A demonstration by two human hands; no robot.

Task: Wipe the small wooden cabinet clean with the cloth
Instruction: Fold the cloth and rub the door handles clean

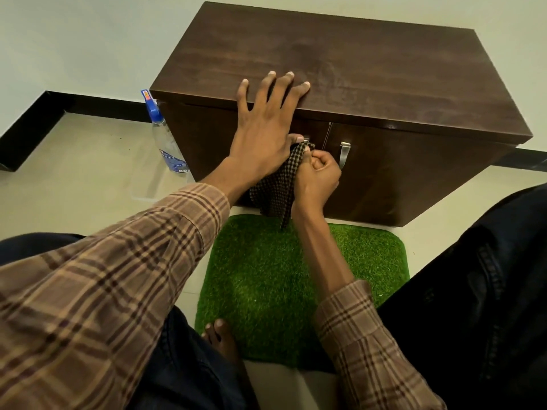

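Left hand (266,125) flat, fingers spread over cabinet (340,84) top's near edge. Right hand (318,176) bunched around checked cloth (275,187), pressed at left door handle, mostly hidden. Right handle (344,153) visible. Spray bottle (165,143) partly hidden at cabinet's left.

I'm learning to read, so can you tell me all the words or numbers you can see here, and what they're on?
No word or number here is clear enough to read.
Bottle, blue label near its bottom: has print, but too small and blurred to read.
Bottle's tag near the blue cap: colours only, too blurred to read.
Cabinet, cloth and green mat: no writing visible.
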